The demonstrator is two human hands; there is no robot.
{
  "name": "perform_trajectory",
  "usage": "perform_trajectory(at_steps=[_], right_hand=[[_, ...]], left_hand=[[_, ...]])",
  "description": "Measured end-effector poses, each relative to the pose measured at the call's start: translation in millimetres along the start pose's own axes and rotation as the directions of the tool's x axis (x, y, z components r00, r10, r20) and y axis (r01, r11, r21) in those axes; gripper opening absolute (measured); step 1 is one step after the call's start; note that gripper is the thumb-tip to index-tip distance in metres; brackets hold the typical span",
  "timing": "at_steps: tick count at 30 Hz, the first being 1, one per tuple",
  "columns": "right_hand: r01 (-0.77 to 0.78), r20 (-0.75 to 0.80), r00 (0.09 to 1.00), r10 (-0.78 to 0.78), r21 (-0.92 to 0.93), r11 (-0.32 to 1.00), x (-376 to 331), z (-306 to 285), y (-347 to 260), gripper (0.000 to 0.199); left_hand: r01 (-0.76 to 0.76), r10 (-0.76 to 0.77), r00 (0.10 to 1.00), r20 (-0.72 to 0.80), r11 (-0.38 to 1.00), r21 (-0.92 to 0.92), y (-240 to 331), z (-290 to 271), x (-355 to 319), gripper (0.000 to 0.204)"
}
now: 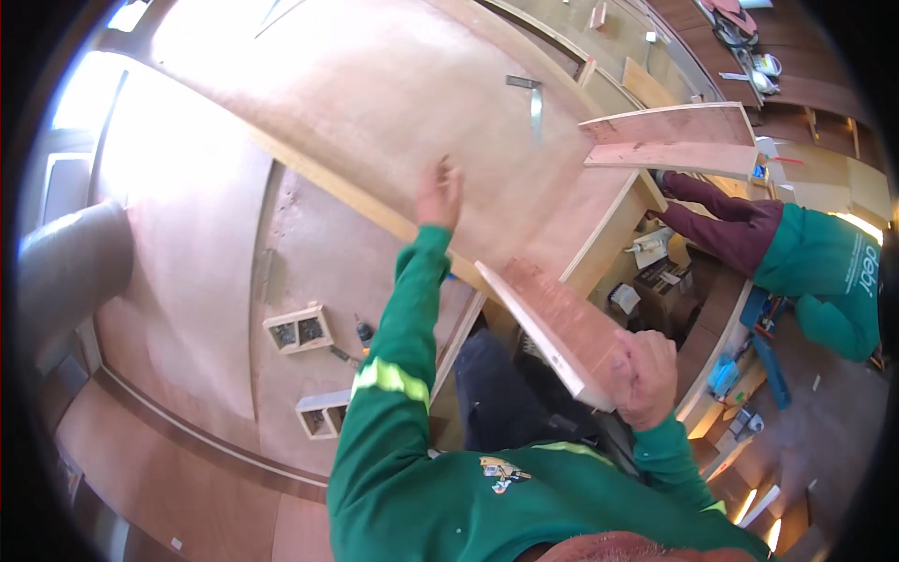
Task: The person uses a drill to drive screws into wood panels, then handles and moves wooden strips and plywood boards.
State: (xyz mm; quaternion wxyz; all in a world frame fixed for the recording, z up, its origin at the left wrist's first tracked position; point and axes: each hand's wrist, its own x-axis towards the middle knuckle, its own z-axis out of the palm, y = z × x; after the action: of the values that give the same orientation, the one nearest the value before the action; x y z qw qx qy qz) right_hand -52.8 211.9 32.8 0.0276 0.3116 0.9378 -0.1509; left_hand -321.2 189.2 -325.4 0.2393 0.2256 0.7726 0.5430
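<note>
One wide table [375,122] stretches beyond the left hand [438,197], whose fingers look loosely curled and hold nothing visible. The board [562,328] slants away from the right hand [646,379], whose fingers pinch its near end. That end grip would likely let it tip; the left fingers could steady the far end, clear of the square [536,110] ahead of them.

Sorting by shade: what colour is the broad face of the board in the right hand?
The board is reddish-brown there, best seen in the head view.
</note>
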Motion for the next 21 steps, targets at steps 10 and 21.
perform_trajectory(at_steps=[10,21], right_hand=[[-0.192,-0.016,0.98,0.201,0.233,0.953,5,19,18,0.025],[-0.154,-0.038,0.984,0.171,0.286,0.946,5,18,25,0.03]], left_hand=[[-0.056,-0.093,0.973,0.209,0.788,0.613,-10,276,129,0.053],[-0.044,-0.082,0.989,0.123,0.627,0.778,-46,273,121,0.022]])
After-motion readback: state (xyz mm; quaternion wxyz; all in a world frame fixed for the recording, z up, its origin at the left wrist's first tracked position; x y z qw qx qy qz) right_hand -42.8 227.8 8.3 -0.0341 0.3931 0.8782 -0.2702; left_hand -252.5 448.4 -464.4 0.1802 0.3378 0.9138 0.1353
